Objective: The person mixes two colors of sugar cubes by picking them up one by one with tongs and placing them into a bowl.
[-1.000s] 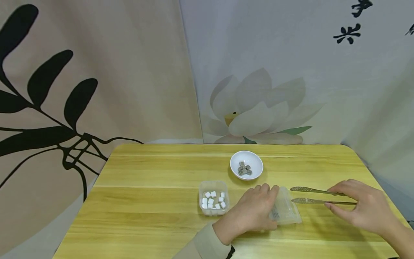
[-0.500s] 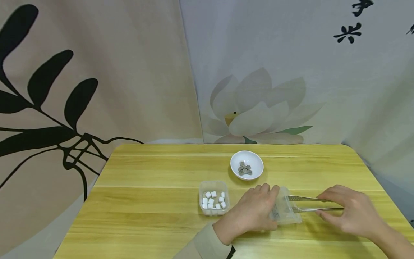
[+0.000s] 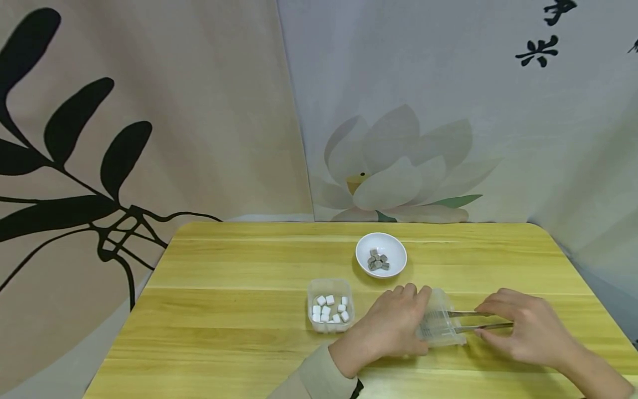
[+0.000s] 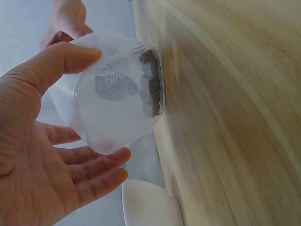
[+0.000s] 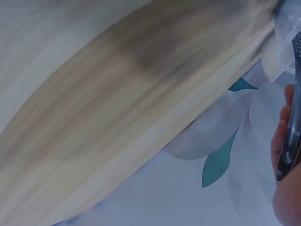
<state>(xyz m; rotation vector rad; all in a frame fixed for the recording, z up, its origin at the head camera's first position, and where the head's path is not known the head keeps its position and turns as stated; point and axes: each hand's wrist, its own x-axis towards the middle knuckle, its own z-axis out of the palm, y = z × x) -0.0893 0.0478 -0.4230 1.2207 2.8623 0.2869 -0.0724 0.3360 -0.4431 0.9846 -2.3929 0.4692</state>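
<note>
My left hand (image 3: 386,324) grips a clear plastic tub (image 3: 438,321) lying on its side, mouth toward the right. In the left wrist view, thumb and fingers span the tub (image 4: 113,122), and dark brown-grey cubes (image 4: 151,87) lie along its lower wall. My right hand (image 3: 528,327) holds metal tongs (image 3: 468,328) between thumb and fingers, their two arms spread apart. The tong tips reach into the tub's mouth; whether they touch a cube is hidden. In the right wrist view, the tongs (image 5: 294,127) show at the right edge with a dotted tip.
A second clear tub (image 3: 349,288) with several white cubes (image 3: 325,311) stands left of my left hand. Behind the hands is a white bowl (image 3: 396,260) with several grey-brown cubes (image 3: 377,264). The wooden table (image 3: 224,332) ends at a printed curtain (image 3: 224,111).
My right hand has moved left with the tongs, and their tips have gone from outside the tub to inside its mouth. The left hand and the tub have stayed in place.
</note>
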